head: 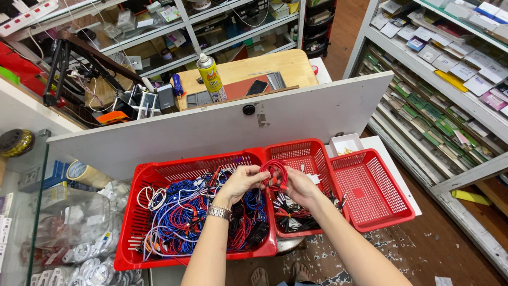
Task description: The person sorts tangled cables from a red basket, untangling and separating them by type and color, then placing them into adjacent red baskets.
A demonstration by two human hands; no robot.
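My left hand (241, 182), a metal watch on its wrist, and my right hand (299, 185) both grip a small coil of red cable (274, 172) between them. They hover over the seam between a large red basket (138, 182) full of tangled blue, red, white and black cables (185, 212) and a middle red basket (296, 151) that holds bundled red and black cables (293, 217).
An empty red basket (375, 190) sits at the right, a small white box (345, 143) behind it. A white board (222, 124) stands behind the baskets. Beyond it a wooden table carries a spray can (211, 77). Shelving rises at right; a glass counter is at left.
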